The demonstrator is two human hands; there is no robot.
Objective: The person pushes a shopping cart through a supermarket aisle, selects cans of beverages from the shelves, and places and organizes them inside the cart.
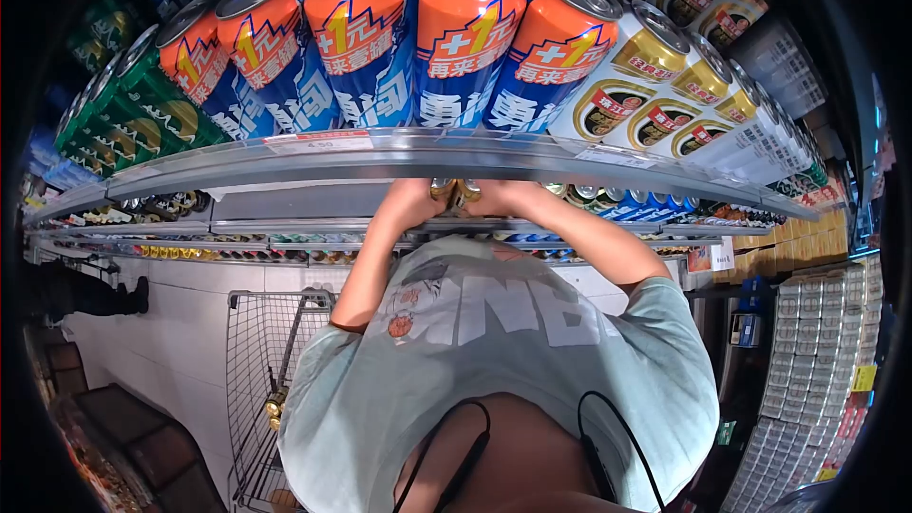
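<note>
On the upper shelf [570, 163] stands a row of orange and blue cans [465, 33], and on them one can read "+1元", with "再来壹罐" below it and big white characters "勇闯" on the blue part. To the right of them are white and gold cans [608, 104], whose red label carries "珠江" and whose golden shoulder begins with "经典"; to the left are green cans [142, 114], with lettering that is too slanted for me to read. A price label [318, 143] on the shelf edge shows a figure starting with 4, the rest being too small. Just under this edge, both arms reach forward, and the two hands come near to each other. The left hand [412, 201] is closed around the left gold can [443, 188], and the right hand [502, 198] is closed around the right gold can [468, 191]. These two cans are side by side between the hands, in front of the lower shelf [294, 201]; their writing I cannot tell, and the fingertips are partly hidden. The person wears a pale green shirt [513, 361] with large white letters, seen upside down. Beside the body, on the left, stands a wire shopping cart [234, 361] with some golden objects [275, 407] inside.
</note>
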